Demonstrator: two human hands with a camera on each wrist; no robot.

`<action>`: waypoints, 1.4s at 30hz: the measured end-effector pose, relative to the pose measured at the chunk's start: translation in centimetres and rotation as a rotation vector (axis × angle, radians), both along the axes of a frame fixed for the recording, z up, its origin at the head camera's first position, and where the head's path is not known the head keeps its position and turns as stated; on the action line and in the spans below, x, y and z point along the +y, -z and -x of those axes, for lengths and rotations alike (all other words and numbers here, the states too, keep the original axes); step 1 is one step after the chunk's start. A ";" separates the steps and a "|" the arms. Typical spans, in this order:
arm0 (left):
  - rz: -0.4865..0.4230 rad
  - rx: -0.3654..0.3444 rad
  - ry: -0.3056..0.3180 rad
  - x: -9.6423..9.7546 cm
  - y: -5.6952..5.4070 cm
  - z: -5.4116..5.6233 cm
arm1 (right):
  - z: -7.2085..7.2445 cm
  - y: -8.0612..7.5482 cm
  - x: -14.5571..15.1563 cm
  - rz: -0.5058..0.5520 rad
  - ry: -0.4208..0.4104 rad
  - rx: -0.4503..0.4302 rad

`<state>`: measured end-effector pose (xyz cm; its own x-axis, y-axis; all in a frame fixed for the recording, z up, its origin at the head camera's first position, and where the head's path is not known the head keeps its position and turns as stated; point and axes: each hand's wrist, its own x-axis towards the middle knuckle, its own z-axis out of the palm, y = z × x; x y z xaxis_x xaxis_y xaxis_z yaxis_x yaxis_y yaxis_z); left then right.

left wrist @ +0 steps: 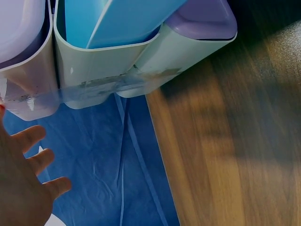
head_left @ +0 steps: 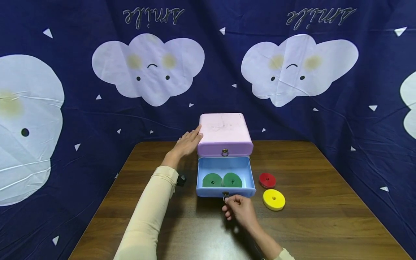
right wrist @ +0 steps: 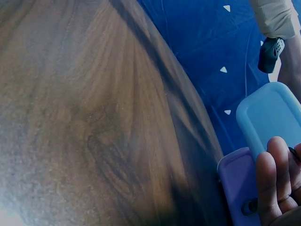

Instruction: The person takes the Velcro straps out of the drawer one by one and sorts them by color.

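A small drawer cabinet with a pink top stands at the back of the table. Its blue drawer is pulled out, with two green rolls lying inside. My right hand pinches the ring pull on the blue drawer's front. Against the cabinet's left side my left hand rests with fairly straight fingers. Above the blue drawer, a purple drawer is pushed in. In the left wrist view the cabinet's side shows stacked tiers, with clear tape across them.
To the right of the blue drawer, a red roll and a yellow roll lie on the wooden table. A dark blue cloth with cloud prints hangs behind the table. The left wrist carries a black device.
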<state>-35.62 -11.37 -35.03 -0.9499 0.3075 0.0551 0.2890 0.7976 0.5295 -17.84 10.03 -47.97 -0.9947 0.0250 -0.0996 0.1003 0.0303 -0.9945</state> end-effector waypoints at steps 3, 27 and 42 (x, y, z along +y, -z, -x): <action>-0.001 -0.002 0.000 -0.1 0.1 0.0 | -0.1 0.1 0.0 -0.001 -0.007 0.005; 0.003 -0.008 0.002 -0.1 0.0 -0.1 | -0.9 -4.8 1.3 -0.023 -0.044 0.083; 0.002 -0.006 0.004 -0.1 0.0 0.0 | 2.3 -9.2 4.0 -0.376 0.038 0.420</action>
